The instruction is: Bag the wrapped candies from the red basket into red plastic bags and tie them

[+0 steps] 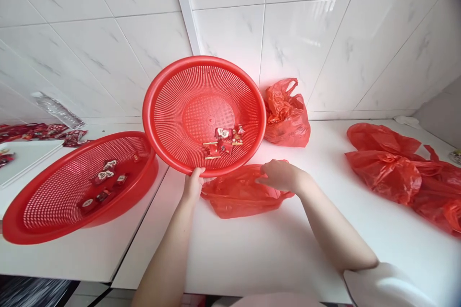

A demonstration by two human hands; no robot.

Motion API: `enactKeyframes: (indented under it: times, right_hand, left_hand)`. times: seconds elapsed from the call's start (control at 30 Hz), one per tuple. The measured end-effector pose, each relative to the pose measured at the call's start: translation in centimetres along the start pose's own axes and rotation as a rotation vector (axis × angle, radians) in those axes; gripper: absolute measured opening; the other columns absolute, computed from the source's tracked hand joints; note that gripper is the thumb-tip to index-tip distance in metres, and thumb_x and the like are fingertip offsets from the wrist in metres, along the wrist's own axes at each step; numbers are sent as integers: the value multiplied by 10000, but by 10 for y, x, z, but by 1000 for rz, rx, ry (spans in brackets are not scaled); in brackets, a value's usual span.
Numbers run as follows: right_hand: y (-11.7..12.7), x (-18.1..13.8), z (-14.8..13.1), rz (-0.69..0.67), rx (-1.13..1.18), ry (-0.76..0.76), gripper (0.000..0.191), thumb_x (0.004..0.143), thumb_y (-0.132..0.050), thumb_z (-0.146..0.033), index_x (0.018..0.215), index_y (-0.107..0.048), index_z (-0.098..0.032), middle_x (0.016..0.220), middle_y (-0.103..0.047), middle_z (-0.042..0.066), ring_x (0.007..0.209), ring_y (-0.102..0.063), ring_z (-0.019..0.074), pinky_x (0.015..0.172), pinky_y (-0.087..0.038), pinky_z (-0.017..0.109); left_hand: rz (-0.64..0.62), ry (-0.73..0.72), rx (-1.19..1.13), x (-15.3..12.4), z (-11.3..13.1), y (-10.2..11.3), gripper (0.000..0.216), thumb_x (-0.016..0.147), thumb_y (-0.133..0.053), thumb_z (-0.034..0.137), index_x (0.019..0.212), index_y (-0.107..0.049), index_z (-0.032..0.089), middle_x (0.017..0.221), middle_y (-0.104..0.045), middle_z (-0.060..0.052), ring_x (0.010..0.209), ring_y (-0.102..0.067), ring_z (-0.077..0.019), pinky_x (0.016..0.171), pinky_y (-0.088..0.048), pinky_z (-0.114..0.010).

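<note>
Over a white bench [252,249] by a tiled wall [108,33], the red mesh basket [180,105], judged light and stiff, is held tilted by its lower rim, pinched in the fingers of the left hand [192,184], while the limp red plastic bag [239,196] just beneath the basket is clutched in the curled fingers of the right hand [283,175].

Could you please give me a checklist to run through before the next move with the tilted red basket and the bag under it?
1. Left hand grips the lower rim of the tilted round red perforated plastic basket: ok.
2. Small red wrapped sweets lie at the basket's low side, none on the white table by the bag: ok.
3. Right hand rests on the crumpled red plastic bag below the rim: ok.
4. Bag's mouth open towards the basket: cannot tell.
5. Tilted basket clear of the second red basket on the left: cannot tell, their rims overlap in view.
</note>
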State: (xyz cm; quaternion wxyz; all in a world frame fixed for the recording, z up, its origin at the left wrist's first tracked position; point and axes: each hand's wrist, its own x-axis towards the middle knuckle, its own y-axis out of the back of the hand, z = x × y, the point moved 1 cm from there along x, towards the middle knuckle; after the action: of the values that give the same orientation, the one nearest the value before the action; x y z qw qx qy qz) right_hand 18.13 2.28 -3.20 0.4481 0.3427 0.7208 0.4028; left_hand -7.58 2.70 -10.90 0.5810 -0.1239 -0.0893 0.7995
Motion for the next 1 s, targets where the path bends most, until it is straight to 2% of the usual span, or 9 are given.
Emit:
enactKeyframes:
  times: [0.2, 0.33, 0.4, 0.5, 0.57, 0.63, 0.77, 0.87, 1.0]
  right_hand:
    - [5, 6, -2, 302, 142, 250, 230, 941, -488, -341, 1037, -653, -213, 925, -700, 76, 846, -659, 211, 714, -456, 279]
    - [0, 22, -2, 522, 143, 302, 256, 931, -513, -279, 1143, -591, -157, 1116, -654, 130, 959, -641, 222, 815, -475, 313]
    - [-6, 32, -2, 549, 97, 369, 336, 935, -521, -302, 1221, -563, -132, 1202, -623, 160, 1069, -614, 247, 927, -459, 368]
    - [-19, 44, -2, 505, 26, 512, 553, 924, -543, -437, 1371, -473, -119, 1362, -548, 183, 1297, -480, 292, 1152, -233, 514]
    - [-27, 49, -3, 468, -10, 553, 739, 875, -582, -530, 1447, -390, -103, 1458, -457, 203, 1391, -369, 321, 1181, -17, 589]
    - [-32, 53, -3, 452, -36, 560, 835, 823, -645, -539, 1465, -364, -86, 1475, -431, 216, 1401, -353, 329, 1171, 75, 597]
    - [-34, 54, -1, 464, -78, 601, 717, 797, -718, -383, 1407, -462, -107, 1375, -545, 177, 1319, -471, 283, 1208, -13, 530]
    - [-34, 55, 0, 484, -52, 617, 701, 809, -693, -471, 1370, -503, -95, 1349, -560, 186, 1300, -488, 297, 1205, -109, 529]
    - [-38, 59, -6, 578, 13, 557, 724, 906, -530, -545, 1429, -415, -58, 1398, -508, 226, 1351, -429, 314, 1191, -120, 563]
  left_hand:
    - [-39, -28, 47, -8, -9, -4, 364, 659, -650, 270, 1007, -598, 177, 922, -680, -27, 889, -680, -257, 678, -588, -340]
    - [-73, -27, 72, -11, -16, -7, 320, 677, -647, 292, 973, -608, 178, 961, -680, -44, 930, -667, -267, 661, -577, -320]
    - [-77, -11, 92, -12, -21, -8, 324, 675, -652, 312, 967, -606, 181, 987, -676, -51, 938, -661, -269, 661, -571, -320]
    - [-71, 19, 140, -12, -30, -7, 344, 689, -653, 333, 999, -602, 192, 1037, -663, -49, 936, -653, -253, 666, -553, -312]
    - [-69, 29, 168, -12, -34, -6, 335, 714, -645, 337, 1015, -604, 194, 1043, -658, -51, 930, -648, -239, 680, -541, -305]
    - [-55, 24, 183, -12, -35, -4, 309, 726, -641, 339, 995, -614, 190, 1010, -657, -48, 921, -643, -228, 695, -532, -301]
    - [-44, 4, 176, -12, -33, -5, 306, 705, -648, 341, 966, -627, 183, 964, -661, -41, 908, -644, -234, 721, -530, -322]
    - [-92, -23, 200, -14, -32, -8, 331, 711, -649, 355, 981, -636, 162, 1007, -679, -67, 953, -647, -264, 811, -530, -377]
    - [-164, -124, 252, -21, -33, -14, 433, 745, -646, 319, 1152, -625, 175, 1182, -662, -90, 1143, -595, -289, 991, -467, -415]
